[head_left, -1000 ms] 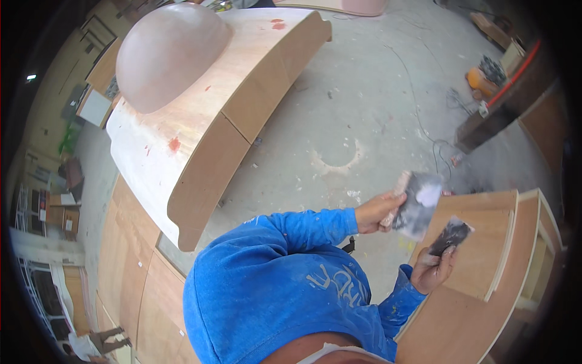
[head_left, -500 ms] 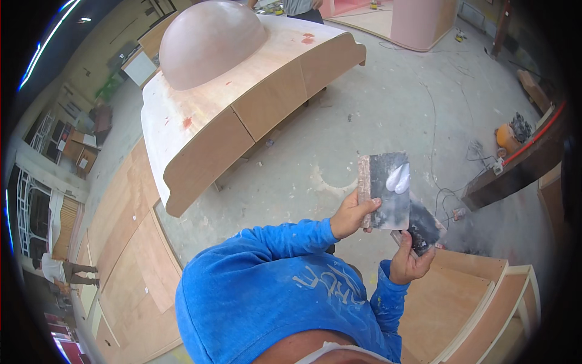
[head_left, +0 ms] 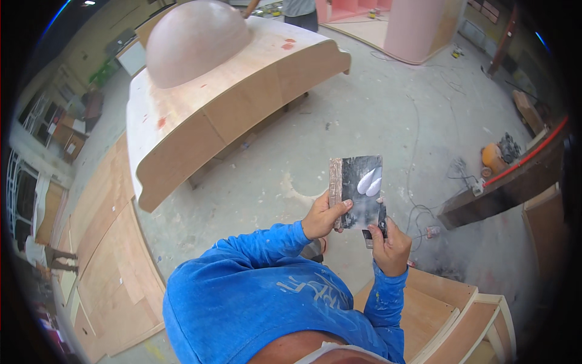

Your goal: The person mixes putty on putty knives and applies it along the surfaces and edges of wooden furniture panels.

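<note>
My left hand [head_left: 325, 216] is closed on a wide, flat putty scraper [head_left: 353, 173], thumb on its dark, smeared face. A worn brownish grip strip runs along the scraper's left edge. Two pale lilac-white dabs of putty [head_left: 369, 183] lie side by side on the plate. My right hand [head_left: 391, 246] grips a second dark scraper [head_left: 368, 237], mostly hidden behind the first one and my fingers. Both hands are close together in front of my body, and the two scrapers overlap.
Ahead to the left stands a curved wooden structure [head_left: 242, 115] with a pinkish dome [head_left: 197, 42]. A wooden frame [head_left: 467, 327] is close at lower right. Cables trail over the concrete floor [head_left: 388, 121] near a dark beam [head_left: 497, 200]. Another person [head_left: 300, 13] stands at the far side.
Both hands have shifted left in the picture. The second scraper, fanned out to the right before, is now mostly behind the first. The whole view has swung slightly.
</note>
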### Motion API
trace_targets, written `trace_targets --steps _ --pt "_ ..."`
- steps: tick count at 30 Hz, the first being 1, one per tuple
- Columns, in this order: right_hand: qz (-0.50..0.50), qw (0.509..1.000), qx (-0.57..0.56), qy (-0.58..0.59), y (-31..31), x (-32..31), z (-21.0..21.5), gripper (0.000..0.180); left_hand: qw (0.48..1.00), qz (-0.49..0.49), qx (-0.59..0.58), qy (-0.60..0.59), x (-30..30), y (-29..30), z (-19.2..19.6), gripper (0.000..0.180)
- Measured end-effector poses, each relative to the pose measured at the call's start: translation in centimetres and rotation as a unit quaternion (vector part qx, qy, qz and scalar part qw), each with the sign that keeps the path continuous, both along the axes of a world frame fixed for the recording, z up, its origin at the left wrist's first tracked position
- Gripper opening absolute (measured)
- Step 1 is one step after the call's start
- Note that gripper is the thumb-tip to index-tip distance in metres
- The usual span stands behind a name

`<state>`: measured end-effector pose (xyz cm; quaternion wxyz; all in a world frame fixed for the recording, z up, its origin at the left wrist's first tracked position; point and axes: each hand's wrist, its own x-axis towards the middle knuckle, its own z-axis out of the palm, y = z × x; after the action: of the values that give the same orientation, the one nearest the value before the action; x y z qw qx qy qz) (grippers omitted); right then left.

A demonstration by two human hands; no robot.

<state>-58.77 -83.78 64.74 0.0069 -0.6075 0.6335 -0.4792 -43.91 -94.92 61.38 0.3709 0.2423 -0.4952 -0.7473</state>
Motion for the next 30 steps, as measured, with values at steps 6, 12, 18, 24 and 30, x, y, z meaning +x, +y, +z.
trace_targets --steps 6,12,18,24,30 --pt "-0.013 0.988 0.146 -0.039 -2.4 -8.8 0.1 0.010 0.988 -0.151 -0.015 -0.033 -9.6 -5.6 -0.7 0.031" --pt "-0.050 0.893 0.170 -0.414 -6.2 -13.2 -1.7 0.026 0.986 -0.157 0.028 0.052 -15.4 -12.5 1.4 0.031" --pt "-0.082 0.909 0.081 -0.401 -11.7 -14.7 -0.2 0.033 0.994 -0.091 0.001 0.061 -17.2 -19.2 1.0 0.027" --pt "-0.086 0.878 0.062 -0.467 -17.1 -15.9 1.1 0.021 0.994 0.035 -0.024 0.103 -18.0 -19.1 0.9 0.016" --pt "-0.015 0.866 0.073 -0.494 -19.8 -20.3 0.0 0.018 0.995 0.044 -0.079 0.038 -18.7 -19.9 1.4 0.019"
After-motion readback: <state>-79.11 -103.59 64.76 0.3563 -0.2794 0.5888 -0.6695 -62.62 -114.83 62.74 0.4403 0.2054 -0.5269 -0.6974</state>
